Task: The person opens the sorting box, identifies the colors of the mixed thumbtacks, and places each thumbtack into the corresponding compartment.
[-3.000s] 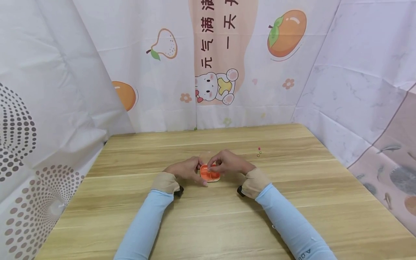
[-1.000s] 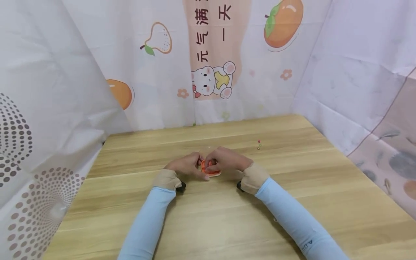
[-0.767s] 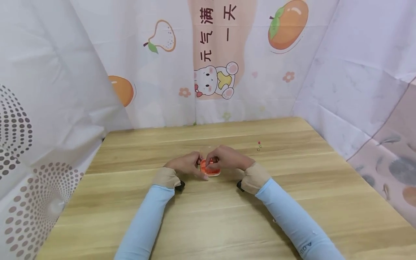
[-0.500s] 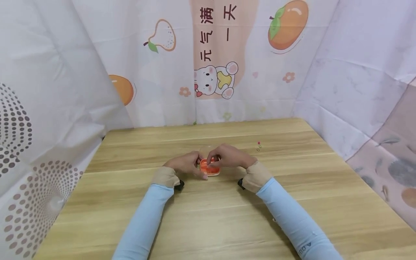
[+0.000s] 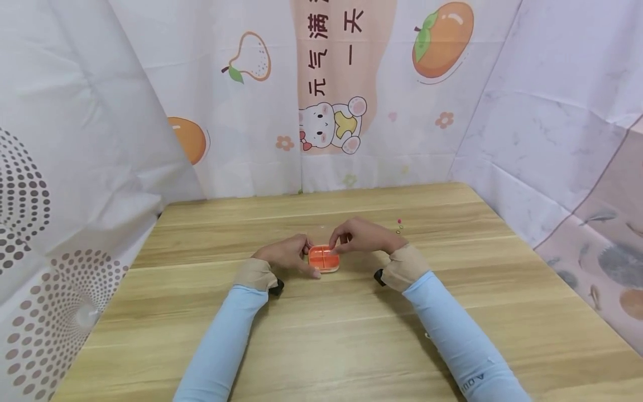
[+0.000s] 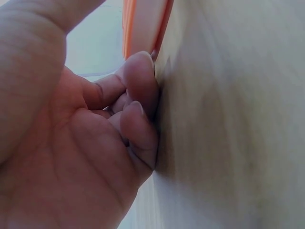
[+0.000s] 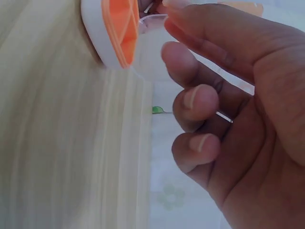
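Orange box (image 5: 324,258) gripped by L hand (image 5: 288,254), R hand (image 5: 360,234) fingers bent nr rim, pinch unclear

The head view is bright and even, with soft shadows under the 2 sleeves (image 5: 221,340) and a pale sheen on the table (image 5: 326,352) at 6 o'clock. The left wrist view is dimmer, grain blurred at 3 o'clock; the right's curtain (image 7: 174,152) looks washed out.

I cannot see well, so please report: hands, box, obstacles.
Left hand holds open orange compartment box. Right hand at far-right corner, grip unclear. No obstacle visible.
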Action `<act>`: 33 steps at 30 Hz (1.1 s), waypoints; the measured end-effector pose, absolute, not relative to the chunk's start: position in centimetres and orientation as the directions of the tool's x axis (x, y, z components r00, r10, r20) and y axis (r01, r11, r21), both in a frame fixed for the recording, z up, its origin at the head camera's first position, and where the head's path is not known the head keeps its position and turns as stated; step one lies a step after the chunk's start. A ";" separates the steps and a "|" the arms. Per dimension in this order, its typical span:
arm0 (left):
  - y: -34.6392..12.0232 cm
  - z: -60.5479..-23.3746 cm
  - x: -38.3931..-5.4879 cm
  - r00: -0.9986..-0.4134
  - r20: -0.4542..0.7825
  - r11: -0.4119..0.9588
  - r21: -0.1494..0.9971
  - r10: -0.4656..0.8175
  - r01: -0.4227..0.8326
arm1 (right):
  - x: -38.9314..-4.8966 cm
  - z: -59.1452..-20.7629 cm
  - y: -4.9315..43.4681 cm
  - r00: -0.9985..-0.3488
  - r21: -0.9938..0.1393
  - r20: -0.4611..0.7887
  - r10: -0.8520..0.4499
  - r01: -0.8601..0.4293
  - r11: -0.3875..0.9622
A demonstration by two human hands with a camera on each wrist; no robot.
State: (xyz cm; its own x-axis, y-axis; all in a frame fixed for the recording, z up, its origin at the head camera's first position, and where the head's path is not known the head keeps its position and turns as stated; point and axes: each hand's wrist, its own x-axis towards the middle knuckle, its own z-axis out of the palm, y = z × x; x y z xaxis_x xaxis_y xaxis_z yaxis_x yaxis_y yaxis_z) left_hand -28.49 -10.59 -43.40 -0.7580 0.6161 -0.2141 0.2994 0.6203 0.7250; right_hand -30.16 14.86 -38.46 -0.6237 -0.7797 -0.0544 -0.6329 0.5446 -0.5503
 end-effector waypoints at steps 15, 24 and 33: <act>-10.6 -43.3 -28.4 -0.774 -0.214 0.626 0.727 0.597 0.282 | -32.0 -38.5 18.7 -0.709 -0.555 -0.051 -0.703 -0.566 0.610; -10.7 -43.5 -28.2 -0.769 -0.221 0.625 0.729 0.599 0.278 | -32.7 -38.8 21.0 -0.757 -0.571 -0.046 -0.652 -0.515 0.639; -10.8 -43.4 -28.4 -0.744 -0.199 0.564 0.778 0.638 0.276 | -33.1 -38.8 22.7 -0.802 -0.555 -0.040 -0.596 -0.478 0.681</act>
